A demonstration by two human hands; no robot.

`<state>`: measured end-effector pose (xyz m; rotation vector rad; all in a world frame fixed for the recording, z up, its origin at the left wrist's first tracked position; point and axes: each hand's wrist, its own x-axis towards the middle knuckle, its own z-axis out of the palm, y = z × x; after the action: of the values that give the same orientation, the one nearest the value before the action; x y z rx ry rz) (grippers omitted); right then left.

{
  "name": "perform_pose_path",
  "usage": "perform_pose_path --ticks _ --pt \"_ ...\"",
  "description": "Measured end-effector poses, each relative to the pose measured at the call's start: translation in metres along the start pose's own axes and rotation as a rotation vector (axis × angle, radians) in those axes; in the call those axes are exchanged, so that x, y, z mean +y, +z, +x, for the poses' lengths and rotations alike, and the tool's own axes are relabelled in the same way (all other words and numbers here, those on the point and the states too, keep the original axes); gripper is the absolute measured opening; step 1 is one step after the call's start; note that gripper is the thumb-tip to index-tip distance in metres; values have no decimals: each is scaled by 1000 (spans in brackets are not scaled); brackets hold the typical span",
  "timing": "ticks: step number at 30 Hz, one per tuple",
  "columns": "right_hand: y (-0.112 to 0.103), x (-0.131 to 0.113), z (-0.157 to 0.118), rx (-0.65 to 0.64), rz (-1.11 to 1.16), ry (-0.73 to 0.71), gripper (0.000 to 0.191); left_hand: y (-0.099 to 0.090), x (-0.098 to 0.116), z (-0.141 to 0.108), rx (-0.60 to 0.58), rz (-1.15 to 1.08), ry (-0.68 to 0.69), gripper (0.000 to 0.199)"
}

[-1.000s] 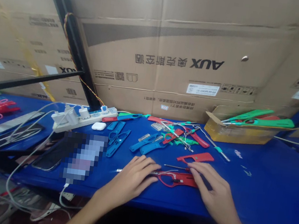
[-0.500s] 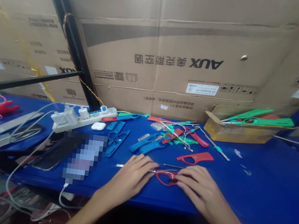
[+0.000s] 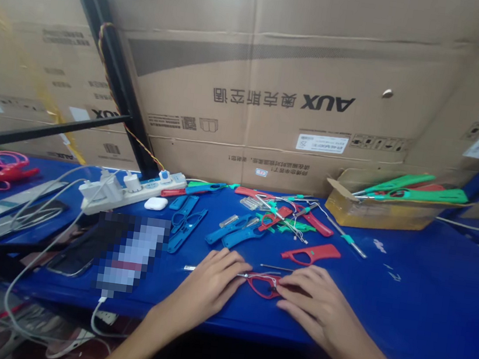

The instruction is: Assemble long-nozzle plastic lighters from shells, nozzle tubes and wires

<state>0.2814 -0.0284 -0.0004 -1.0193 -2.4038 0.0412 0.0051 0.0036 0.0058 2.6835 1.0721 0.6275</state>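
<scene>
In the middle of the head view, an opened red stick-lighter casing (image 3: 256, 291) lies near the table's front edge, a thin wire and a small dark part in it. My left hand (image 3: 217, 281) is closed around its front end, where a metal tube (image 3: 189, 268) sticks out to the left. My right hand (image 3: 318, 300) grips the handle end, fingers bent over the dark part and hiding most of it. Just behind lies a thin metal rod (image 3: 274, 267). Another red casing half (image 3: 317, 253) rests beyond my right hand.
Blue casing halves (image 3: 243, 236) and tubes with green collars (image 3: 354, 246) lie behind. A carton (image 3: 389, 215) of lighter pieces stands back right. At left are a power strip (image 3: 145, 192), an earbud case (image 3: 156, 203), phones (image 3: 134, 257) and loose cables.
My right fingers have shifted slightly along the handle end, with the thumb a little lower. My left hand keeps its grip. The whole view has moved slightly.
</scene>
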Motion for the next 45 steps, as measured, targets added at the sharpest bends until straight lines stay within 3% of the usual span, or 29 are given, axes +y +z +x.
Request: perform_pose_path --ticks 12,25,28,32,36,41,45 --pt "1 -1 -2 86 -7 -26 15 2 -1 0 6 2 6 24" --pt "0 2 -1 98 76 29 14 1 0 0 -10 -10 -3 22" --pt "-1 3 -4 211 104 50 13 0 0 0 -10 -2 0 23" --pt "-2 4 -6 485 111 189 14 -1 1 1 -5 9 -1 26" --pt "-1 7 -7 599 94 341 14 -1 0 0 -22 2 -8 27" --pt "7 17 -9 559 33 435 19 -5 3 0 -20 -17 -32 29" --pt "13 24 -9 409 2 439 28 -9 7 1 11 -31 -54 36"
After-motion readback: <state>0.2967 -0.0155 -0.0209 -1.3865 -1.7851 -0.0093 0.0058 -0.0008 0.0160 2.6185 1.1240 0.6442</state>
